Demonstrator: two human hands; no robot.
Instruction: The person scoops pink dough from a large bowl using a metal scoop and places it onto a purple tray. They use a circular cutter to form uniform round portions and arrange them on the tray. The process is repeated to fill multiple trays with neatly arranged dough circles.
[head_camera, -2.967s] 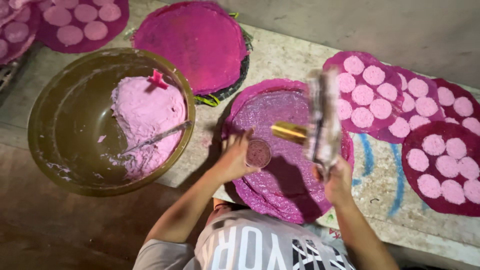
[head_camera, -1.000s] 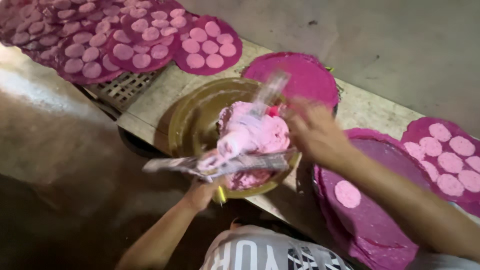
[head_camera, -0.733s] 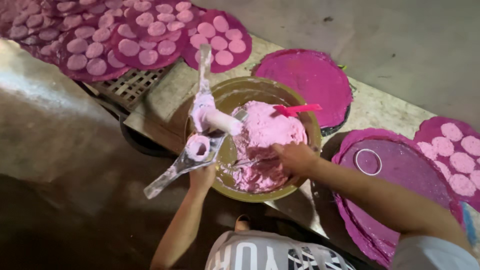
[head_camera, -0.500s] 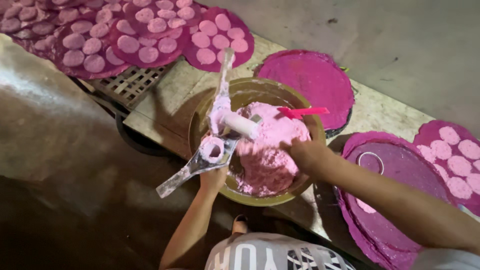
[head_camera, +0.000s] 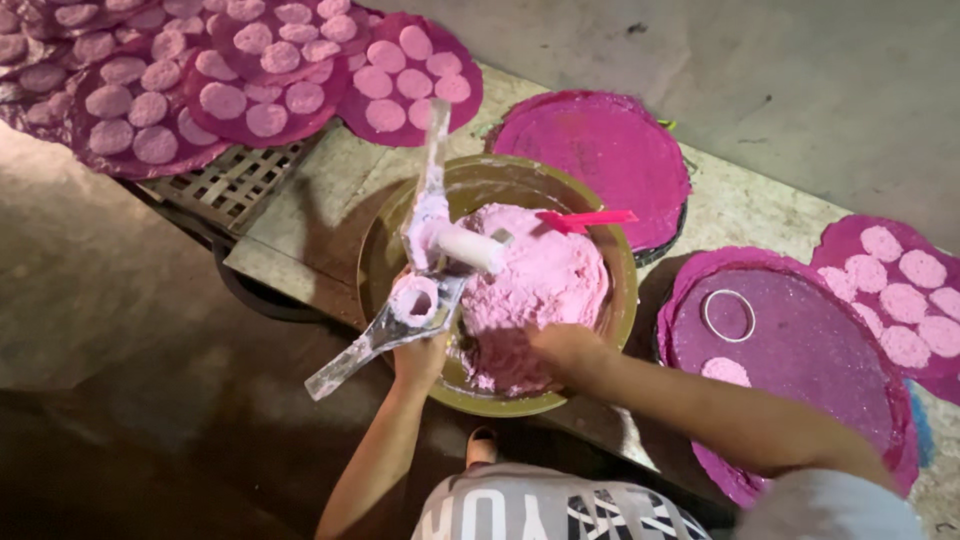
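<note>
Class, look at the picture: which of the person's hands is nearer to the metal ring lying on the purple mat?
Right. The right hand is in the pink dough, closer to the metal ring; the left hand holds the press tool on the bowl's far side.

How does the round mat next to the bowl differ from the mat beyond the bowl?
The near mat carries a metal ring and one pink disc; the far mat carries nothing. The near mat lies beside the right forearm; the far mat lies behind the bowl. Both are round and magenta.
</note>
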